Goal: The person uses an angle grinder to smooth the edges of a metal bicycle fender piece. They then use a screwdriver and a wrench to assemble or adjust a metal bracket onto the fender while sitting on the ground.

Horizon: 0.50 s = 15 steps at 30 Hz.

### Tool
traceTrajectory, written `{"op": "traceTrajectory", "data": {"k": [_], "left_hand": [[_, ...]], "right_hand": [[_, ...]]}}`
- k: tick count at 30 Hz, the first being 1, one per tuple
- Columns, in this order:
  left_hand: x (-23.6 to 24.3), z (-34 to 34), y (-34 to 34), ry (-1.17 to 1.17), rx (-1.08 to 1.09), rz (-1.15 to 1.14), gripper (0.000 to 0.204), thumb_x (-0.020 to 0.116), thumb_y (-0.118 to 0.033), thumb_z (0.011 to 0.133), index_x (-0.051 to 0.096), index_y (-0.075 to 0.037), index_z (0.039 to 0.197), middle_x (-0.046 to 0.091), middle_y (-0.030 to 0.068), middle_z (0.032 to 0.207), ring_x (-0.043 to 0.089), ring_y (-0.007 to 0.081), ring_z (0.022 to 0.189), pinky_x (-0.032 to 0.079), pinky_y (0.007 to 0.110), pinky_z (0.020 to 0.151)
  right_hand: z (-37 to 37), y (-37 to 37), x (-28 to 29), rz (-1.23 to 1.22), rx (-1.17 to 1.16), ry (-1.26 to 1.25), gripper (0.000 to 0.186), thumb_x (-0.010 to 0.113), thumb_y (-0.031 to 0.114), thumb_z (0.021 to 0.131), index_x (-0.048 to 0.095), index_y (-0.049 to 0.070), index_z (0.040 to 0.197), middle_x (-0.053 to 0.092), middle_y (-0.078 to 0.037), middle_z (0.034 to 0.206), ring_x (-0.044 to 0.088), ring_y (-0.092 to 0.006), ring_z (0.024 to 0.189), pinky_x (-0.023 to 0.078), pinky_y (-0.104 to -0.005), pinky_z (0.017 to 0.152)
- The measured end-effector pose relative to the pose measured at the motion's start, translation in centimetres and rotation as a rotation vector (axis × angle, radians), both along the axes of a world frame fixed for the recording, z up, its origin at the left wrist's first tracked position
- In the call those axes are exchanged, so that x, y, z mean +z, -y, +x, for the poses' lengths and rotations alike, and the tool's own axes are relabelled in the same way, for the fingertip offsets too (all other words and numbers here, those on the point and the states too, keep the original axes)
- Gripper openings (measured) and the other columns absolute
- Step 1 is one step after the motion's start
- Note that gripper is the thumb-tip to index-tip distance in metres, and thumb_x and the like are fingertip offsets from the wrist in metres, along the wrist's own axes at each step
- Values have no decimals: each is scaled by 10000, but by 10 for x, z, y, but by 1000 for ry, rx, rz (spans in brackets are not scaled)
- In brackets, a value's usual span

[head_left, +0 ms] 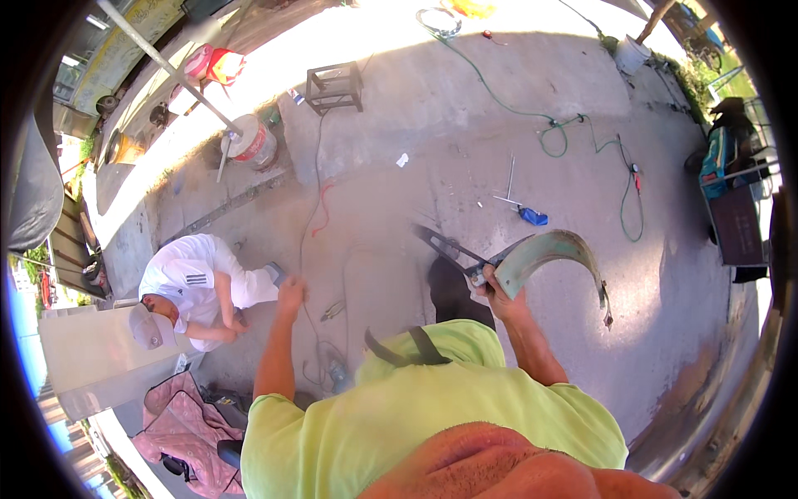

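In the head view, we see the right hand (504,303) gripping a curved green piece (542,261) near one end, above the concrete floor (582,353) — the left hand (291,296) is curled, well apart; whether it pinches anything, we cannot tell.

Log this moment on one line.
Right hand: gripping curved greenish piece | left hand: apart from it, contents unclear | co-worker: at left

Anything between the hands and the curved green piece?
Right hand: nothing, it holds the curved green piece at one end. Left hand: off to the left; a dark trouser leg shows between, apparently lower, so probably no obstruction.
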<state>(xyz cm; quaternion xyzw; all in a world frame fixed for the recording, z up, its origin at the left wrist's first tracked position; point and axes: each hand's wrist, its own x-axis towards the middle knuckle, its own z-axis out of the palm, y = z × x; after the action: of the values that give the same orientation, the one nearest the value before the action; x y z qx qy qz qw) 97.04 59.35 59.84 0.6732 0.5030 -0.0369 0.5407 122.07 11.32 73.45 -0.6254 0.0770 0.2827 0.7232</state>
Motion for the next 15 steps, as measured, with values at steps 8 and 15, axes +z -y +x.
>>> {"op": "traceTrajectory", "data": {"k": [8, 15], "left_hand": [[-9, 41, 52, -382, 227, -407, 187, 632, -245, 947, 643, -62, 986, 636, 61, 771, 565, 157, 543, 481, 316, 488], [-50, 95, 35, -183, -1057, 175, 314, 554, -359, 944, 664, -69, 990, 697, 202, 909, 686, 367, 809, 538, 510, 703]], "right_hand": [[236, -119, 29, 166, 50, -47, 189, 721, 179, 951, 577, 58, 944, 659, -85, 858, 612, -177, 658, 487, -319, 566], [432, -231, 2, 142, 85, 30, 179, 717, 190, 958, 610, 47, 961, 619, -52, 854, 602, -162, 684, 494, -310, 570]]}}
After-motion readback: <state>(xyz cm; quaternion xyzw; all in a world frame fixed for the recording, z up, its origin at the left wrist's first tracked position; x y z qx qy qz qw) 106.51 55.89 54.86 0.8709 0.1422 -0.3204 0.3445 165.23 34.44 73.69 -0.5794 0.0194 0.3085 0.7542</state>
